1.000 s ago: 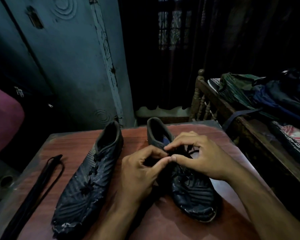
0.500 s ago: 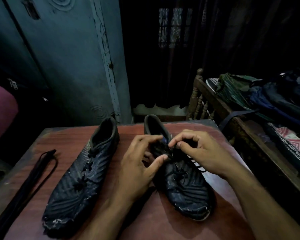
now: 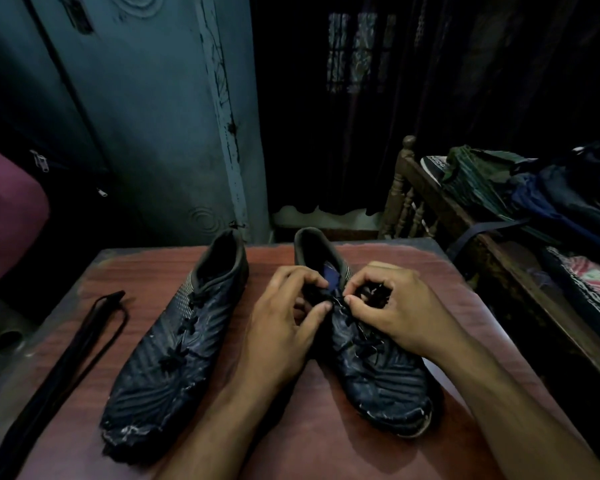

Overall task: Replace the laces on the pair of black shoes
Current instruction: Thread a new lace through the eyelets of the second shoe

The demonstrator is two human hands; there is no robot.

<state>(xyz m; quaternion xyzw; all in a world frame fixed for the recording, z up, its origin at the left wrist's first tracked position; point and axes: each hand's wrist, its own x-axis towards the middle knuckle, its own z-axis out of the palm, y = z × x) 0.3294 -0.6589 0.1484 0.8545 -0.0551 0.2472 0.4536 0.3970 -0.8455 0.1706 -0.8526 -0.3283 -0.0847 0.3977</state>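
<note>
Both hands pinched the lace (image 3: 340, 301) at the top of the right shoe (image 3: 371, 358) on the table (image 3: 291, 441): left hand (image 3: 284, 327), right hand (image 3: 395, 313). The thin cord probably handled limp and light, best gripped near the eyelets.

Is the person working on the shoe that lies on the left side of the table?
No, both hands, left hand and right hand, pinch the lace on the right shoe; the left shoe lies untouched.
</note>
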